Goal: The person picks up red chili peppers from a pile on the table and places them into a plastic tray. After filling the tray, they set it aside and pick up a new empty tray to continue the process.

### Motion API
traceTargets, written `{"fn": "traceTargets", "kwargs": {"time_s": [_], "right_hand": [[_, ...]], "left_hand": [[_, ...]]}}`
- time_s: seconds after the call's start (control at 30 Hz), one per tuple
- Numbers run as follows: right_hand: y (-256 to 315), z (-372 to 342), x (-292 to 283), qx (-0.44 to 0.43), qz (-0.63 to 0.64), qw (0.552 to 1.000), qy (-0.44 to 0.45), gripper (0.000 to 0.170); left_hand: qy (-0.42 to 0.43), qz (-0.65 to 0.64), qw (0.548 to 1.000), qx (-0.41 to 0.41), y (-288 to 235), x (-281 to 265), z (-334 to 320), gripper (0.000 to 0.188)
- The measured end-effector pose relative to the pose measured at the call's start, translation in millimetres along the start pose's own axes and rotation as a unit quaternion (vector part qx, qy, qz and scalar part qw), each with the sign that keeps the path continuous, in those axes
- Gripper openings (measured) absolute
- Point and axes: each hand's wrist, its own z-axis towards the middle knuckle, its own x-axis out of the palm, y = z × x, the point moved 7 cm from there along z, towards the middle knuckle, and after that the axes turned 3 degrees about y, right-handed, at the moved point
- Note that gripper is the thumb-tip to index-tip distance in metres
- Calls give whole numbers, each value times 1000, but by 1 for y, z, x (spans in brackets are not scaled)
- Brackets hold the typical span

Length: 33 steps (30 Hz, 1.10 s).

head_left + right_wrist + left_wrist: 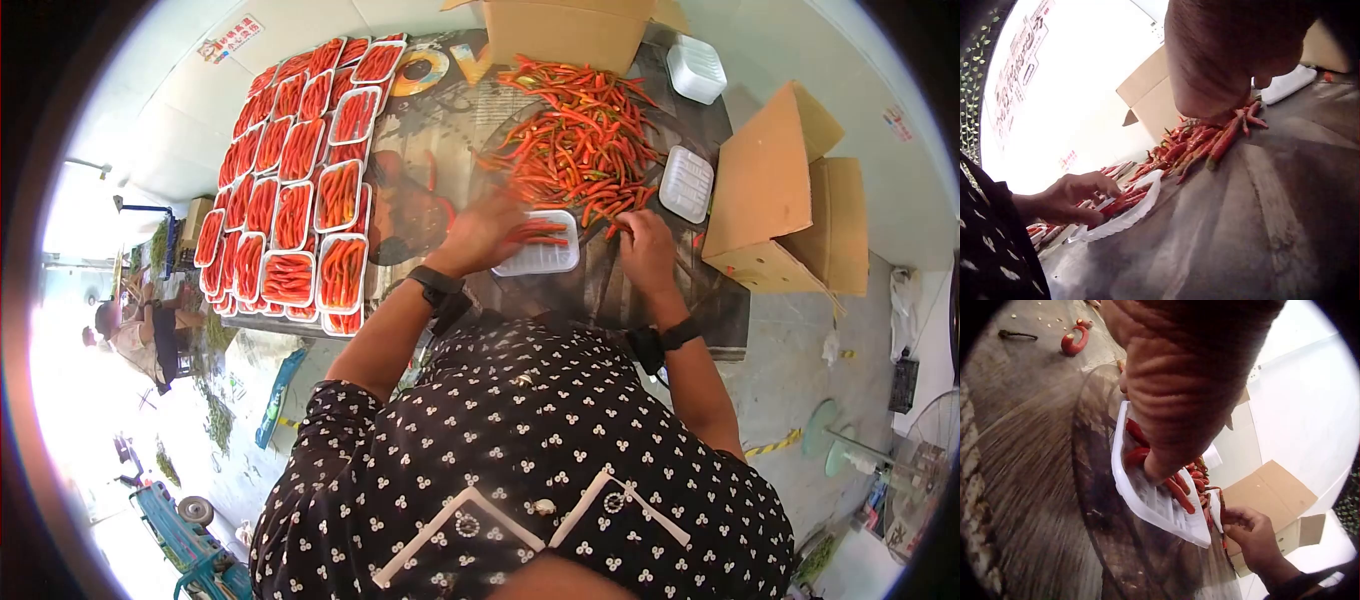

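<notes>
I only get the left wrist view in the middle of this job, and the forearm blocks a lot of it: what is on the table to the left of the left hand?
Observer: Filled trays of red peppers, set close together in several rows.
Operator: Got it. And the spare trays, where is the stack?
Observer: The stack of empty trays is at the far right of the table, beyond the pile of peppers.
Operator: Which part of that pile is the right hand working at?
Observer: From the head view, the right hand is at its near right edge.
</notes>
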Motion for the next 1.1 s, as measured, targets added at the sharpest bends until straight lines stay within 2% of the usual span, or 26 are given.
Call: {"fn": "traceTargets", "kwargs": {"time_s": [0.03, 0.1, 0.23, 0.3, 0.4, 0.5, 0.93, 1.03, 1.1], "right_hand": [[4, 5, 4, -1, 1, 1000, 0, 19], [19, 16, 14, -56, 21, 998, 12, 15], [29, 30, 43, -82, 44, 994, 56, 18], [39, 34, 56, -123, 7, 989, 86, 19], [48, 38, 66, -129, -4, 982, 139, 17], [49, 40, 74, -135, -7, 979, 151, 17], [52, 42, 75, -118, 37, 984, 130, 15], [53, 40, 73, -113, 6, 986, 120, 13], [56, 37, 74, -141, -23, 983, 113, 13]], "left_hand": [[2, 2, 1000, -1, 0, 0, 1, 45], [4, 5, 1000, -4, 0, 0, 1, 46], [1, 2, 1000, -10, -2, -4, 1, 47], [-8, 1, 1000, -13, -3, -7, 1, 47], [-10, 3, 1000, -25, -2, -8, 2, 48], [-28, -8, 999, -30, -3, -10, 3, 48], [0, 20, 999, -26, 1, 2, 4, 45], [-1, 19, 1000, -24, 0, 1, 4, 45], [-1, 18, 1000, -23, 0, 2, 4, 45]]}}
